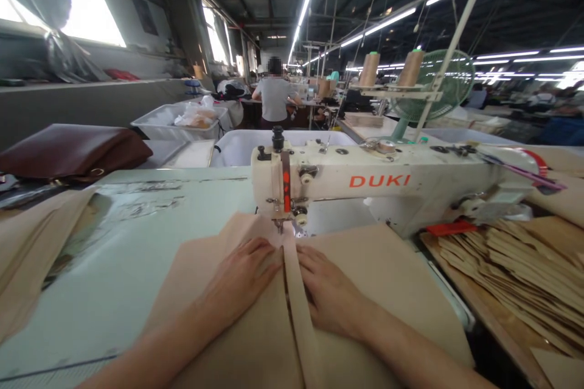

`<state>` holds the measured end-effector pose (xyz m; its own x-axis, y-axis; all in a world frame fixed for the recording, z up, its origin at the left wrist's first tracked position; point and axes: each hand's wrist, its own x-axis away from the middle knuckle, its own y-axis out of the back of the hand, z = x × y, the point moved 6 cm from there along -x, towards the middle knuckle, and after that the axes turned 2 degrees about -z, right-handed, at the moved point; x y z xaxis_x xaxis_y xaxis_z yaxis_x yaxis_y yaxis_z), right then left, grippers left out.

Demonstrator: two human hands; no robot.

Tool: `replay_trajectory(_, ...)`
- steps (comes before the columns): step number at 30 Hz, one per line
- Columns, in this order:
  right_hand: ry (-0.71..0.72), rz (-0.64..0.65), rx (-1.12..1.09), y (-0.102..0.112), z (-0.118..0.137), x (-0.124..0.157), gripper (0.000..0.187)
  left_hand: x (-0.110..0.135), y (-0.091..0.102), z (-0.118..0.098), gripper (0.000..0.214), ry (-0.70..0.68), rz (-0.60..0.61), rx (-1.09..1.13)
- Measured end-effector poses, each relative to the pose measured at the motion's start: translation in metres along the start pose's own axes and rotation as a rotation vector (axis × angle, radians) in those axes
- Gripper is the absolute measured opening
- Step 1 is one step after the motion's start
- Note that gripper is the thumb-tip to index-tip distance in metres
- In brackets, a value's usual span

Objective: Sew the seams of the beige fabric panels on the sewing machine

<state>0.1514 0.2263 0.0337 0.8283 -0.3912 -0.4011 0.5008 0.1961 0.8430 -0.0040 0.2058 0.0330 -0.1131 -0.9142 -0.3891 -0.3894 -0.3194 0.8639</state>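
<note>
Beige fabric panels (383, 279) spread over the sewing machine bed and table. A long narrow beige strip (298, 316) runs along their middle up to the presser foot (280, 226). My left hand (246, 270) lies flat on the left panel (219, 340), its fingertips close to the foot, left of the strip. On the other side, my right hand (328, 289) rests on the cloth with its fingers stretched against the strip's right edge; its thumb is partly hidden. A white sewing machine (328, 176) marked DUKI stands just beyond both hands.
Stacked beige pieces (497, 279) lie on a wooden board at right. More beige cloth (41, 249) and a dark red bag (73, 149) are at left. Behind the machine are a white bin (232, 141), thread cones (369, 70), a green fan (449, 85) and a seated person (274, 97).
</note>
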Motion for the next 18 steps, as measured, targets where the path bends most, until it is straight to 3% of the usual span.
replay_trajectory(3,0.006,0.003,-0.009,0.001,0.001,-0.001,0.045,0.023,-0.003,-0.004,0.043,-0.014,0.058,-0.007)
replay_trajectory(6,0.002,0.018,-0.006,0.000,0.001,-0.001,0.043,0.028,-0.008,-0.004,0.051,-0.021,0.091,-0.002)
replay_trajectory(11,0.009,0.038,-0.018,-0.001,-0.001,0.000,0.041,0.019,-0.009,-0.003,0.047,-0.024,0.112,0.031)
replay_trajectory(18,-0.015,0.074,-0.001,-0.003,-0.003,0.000,0.043,0.024,-0.007,-0.015,0.040,-0.077,0.103,0.038)
